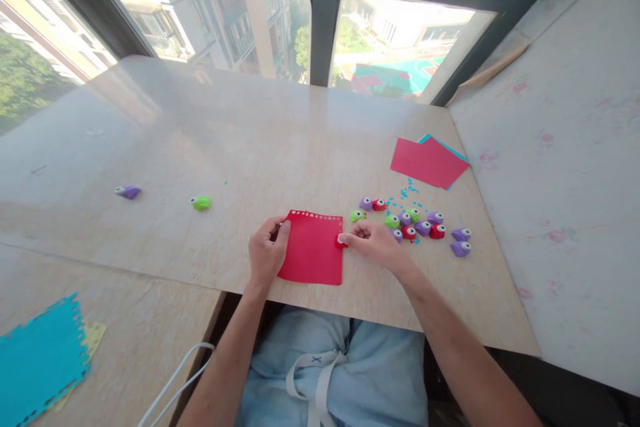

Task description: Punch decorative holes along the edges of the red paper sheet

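A red sheet of paper (314, 250) lies near the table's front edge, with a row of small punched holes along its far edge. My left hand (269, 248) pinches the sheet's left edge between thumb and fingers. At the right edge, below the corner, sits a red craft punch (340, 242) with a white button. My right hand (373, 242) is closed on that punch, thumb at the button. Just right of this hand stand several purple, green and red craft punches (423, 227) in a loose group.
Blue paper bits (407, 192) are scattered behind the punches. Red and blue sheets (429, 161) lie at the back right. A purple punch (129, 192) and a green punch (201, 203) stand left. Blue punched paper (43, 360) and a white cable (175, 377) are front left.
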A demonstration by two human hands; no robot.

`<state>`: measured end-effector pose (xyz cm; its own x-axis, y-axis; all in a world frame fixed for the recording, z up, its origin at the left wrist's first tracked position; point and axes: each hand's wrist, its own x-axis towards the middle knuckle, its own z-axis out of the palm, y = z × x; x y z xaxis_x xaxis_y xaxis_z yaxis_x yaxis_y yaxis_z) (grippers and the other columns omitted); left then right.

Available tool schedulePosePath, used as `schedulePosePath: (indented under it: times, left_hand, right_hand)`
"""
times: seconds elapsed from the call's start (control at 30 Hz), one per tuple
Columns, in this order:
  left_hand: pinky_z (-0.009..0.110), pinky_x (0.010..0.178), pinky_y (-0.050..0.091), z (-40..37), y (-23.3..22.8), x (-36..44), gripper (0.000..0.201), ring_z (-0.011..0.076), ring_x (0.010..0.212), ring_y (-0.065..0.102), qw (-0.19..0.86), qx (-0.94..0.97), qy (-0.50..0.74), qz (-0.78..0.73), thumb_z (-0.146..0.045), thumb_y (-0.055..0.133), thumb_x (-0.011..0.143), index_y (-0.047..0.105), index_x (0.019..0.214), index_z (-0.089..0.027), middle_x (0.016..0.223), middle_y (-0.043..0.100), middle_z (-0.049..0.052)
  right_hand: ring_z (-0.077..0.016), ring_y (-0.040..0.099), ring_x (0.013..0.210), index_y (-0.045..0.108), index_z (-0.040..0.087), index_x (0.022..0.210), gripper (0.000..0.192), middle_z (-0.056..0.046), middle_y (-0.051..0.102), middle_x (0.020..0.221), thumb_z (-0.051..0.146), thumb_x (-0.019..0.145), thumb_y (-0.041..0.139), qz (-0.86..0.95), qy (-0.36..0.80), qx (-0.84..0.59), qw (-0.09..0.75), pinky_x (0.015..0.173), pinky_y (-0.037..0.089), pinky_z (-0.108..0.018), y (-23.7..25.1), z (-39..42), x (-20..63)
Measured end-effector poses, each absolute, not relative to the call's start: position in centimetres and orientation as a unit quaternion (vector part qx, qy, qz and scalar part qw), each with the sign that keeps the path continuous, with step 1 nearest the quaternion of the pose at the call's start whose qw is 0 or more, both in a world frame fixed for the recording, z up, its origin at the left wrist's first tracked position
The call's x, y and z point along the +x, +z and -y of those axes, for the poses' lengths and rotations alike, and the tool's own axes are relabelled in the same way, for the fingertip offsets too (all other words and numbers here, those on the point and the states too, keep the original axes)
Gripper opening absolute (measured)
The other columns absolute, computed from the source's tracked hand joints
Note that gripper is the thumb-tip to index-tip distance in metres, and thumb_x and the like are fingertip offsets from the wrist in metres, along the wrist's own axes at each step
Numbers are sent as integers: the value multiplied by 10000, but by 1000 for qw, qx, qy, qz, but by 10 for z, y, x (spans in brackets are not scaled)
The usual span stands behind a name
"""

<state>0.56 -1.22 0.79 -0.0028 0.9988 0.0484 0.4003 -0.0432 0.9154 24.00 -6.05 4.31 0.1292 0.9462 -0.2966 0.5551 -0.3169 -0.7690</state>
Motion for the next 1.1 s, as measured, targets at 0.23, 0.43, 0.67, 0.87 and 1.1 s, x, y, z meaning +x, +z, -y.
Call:
schedulePosePath:
  times: [0.23,0.43,0.67,0.87,1.1]
  left_hand:
    - [243,591,469,12,5,5,304,174,680,640,363,609,396,-584,-427,551,877,702,945,-172,780,719,53]
    - [246,619,474,13,6,6,289,172,694,643,358,611,396,-585,-410,555,877,701,945,-170,795,725,50]
    - [245,630,470,13,7,6,273,173,707,650,349,618,395,-584,-406,550,884,697,935,-182,803,727,43]
    - [248,636,479,13,6,5,276,181,723,662,349,620,395,-581,-405,547,880,699,946,-184,823,733,51]
    - [243,626,469,14,7,6,277,172,701,649,348,621,393,-581,-404,544,882,700,942,-184,805,729,47]
  right_hand:
    - [-88,406,488,575,176,629,332,51,465,534,469,695,717,514,434,-706,220,468,273,-232,42,50,245]
    - [-93,412,495,554,177,581,366,43,472,528,490,702,699,541,418,-701,203,468,274,-238,42,45,246]
    - [-95,423,457,516,190,530,389,36,482,469,482,729,679,562,424,-686,186,450,277,-237,46,44,246]
    - [-90,434,411,515,193,514,387,24,521,447,451,759,666,563,455,-669,172,434,290,-230,49,43,247]
    - [-90,462,415,541,189,534,369,12,568,480,444,771,662,566,466,-662,157,426,312,-222,49,42,248]
